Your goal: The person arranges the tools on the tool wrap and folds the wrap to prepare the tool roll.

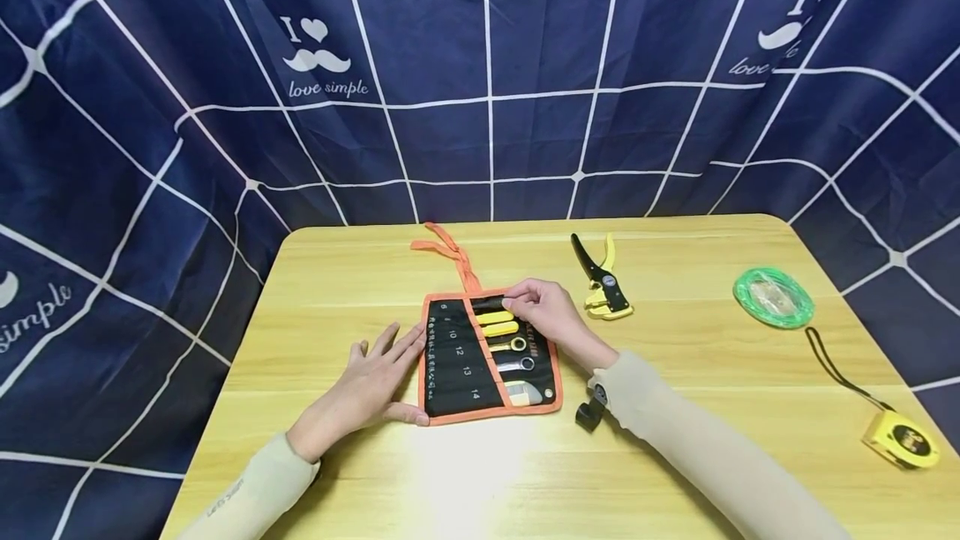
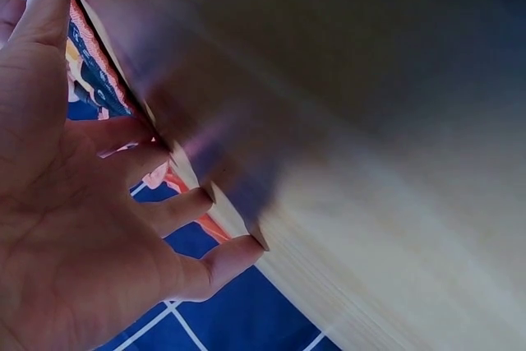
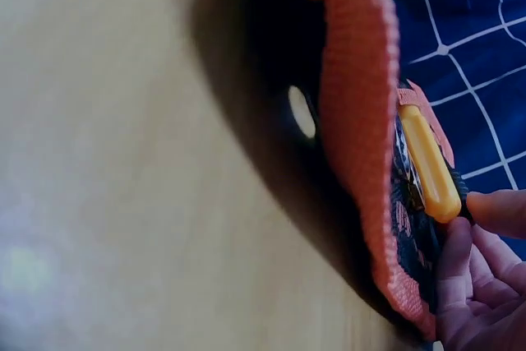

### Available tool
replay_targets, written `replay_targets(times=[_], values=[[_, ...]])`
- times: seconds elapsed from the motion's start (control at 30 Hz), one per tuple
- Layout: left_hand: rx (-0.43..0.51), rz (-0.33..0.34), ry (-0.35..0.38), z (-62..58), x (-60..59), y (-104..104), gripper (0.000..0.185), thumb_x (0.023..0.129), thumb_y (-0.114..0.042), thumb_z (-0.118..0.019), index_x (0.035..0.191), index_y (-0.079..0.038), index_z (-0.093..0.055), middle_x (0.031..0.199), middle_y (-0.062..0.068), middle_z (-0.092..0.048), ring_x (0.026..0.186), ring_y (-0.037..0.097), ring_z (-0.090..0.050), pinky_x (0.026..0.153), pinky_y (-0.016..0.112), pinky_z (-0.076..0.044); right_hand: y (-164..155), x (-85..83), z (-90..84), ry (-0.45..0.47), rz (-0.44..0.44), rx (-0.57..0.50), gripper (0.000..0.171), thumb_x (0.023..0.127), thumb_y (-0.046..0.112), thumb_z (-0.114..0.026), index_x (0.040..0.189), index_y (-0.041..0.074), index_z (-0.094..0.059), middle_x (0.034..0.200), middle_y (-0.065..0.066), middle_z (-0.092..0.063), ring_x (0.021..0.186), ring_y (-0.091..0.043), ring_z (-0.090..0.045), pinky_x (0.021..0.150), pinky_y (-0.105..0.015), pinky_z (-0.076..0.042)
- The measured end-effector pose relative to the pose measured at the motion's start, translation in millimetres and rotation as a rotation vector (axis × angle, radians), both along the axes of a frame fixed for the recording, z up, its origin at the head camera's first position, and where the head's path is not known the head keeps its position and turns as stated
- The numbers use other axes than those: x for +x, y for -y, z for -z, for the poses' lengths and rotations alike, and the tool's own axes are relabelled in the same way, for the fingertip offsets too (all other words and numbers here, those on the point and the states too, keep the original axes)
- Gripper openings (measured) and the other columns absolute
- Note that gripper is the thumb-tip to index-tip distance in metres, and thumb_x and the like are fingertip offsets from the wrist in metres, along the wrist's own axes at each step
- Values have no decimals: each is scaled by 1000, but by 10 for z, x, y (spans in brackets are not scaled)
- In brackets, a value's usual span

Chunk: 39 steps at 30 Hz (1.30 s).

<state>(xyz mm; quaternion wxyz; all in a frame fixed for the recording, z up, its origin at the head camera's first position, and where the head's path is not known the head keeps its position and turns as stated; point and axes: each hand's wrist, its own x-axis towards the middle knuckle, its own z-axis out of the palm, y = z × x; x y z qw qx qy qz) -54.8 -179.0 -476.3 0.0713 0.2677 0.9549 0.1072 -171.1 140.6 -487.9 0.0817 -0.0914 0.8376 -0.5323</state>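
A black tool pouch point(image 1: 457, 348) with orange trim lies spread on the table, its pockets numbered in white. Along its left edge rests my left hand point(image 1: 375, 386), fingers spread and fairly straight, fingertips at the trim. At the pouch's upper right, my right hand point(image 1: 551, 315) pinches the end of a black handle point(image 1: 489, 303) between thumb and fingers; the rest of that tool is inside its pocket. Below it sit yellow handles point(image 1: 498, 328), a yellow ratchet wrench point(image 1: 510, 345), a silver wrench point(image 1: 517, 365) and a pale flat-ended tool point(image 1: 523, 393).
Orange ties point(image 1: 446, 248) trail from the pouch's top. Behind and right lies a yellow-black wire stripper point(image 1: 606, 282). Farther right are a green coil point(image 1: 772, 297) and a yellow tape measure point(image 1: 902, 440) with a black strap. A blue curtain point(image 1: 540, 140) stands behind the table.
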Motion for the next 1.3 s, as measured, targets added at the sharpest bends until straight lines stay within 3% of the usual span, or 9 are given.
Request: replay_targets(times=[0.33, 0.8, 1.1, 1.3], values=[[11, 0, -1, 7, 7, -10, 118, 84, -74, -77, 167, 1, -40, 176, 17, -32, 156, 53, -31, 103, 83, -34, 87, -17, -16, -22, -3, 21, 15, 99, 16, -82, 108, 4, -84, 92, -2, -80, 80, -13, -69, 79, -32, -53], [10, -5, 1, 13, 11, -12, 118, 83, -72, -79, 167, 1, -40, 176, 16, -31, 157, 52, -30, 104, 83, -33, 235, -26, -9, -12, -8, 79, 12, 100, 23, -82, 103, 12, -85, 82, 3, -76, 76, -16, -64, 73, -34, -49], [20, -9, 4, 0, 26, 20, 117, 84, -71, -79, 168, 0, -38, 176, 17, -31, 157, 53, -29, 104, 84, -32, 261, -41, -39, -10, -43, 95, 15, 103, 23, -79, 109, 12, -86, 98, 2, -80, 87, -16, -68, 81, -35, -52], [45, -3, -2, 25, 91, 29, 110, 91, -70, -75, 168, -1, -39, 176, 15, -33, 158, 51, -29, 107, 84, -31, 139, 15, -71, 3, -43, 60, 18, 105, 16, -72, 117, 7, -82, 105, -4, -79, 93, -19, -70, 88, -38, -54]])
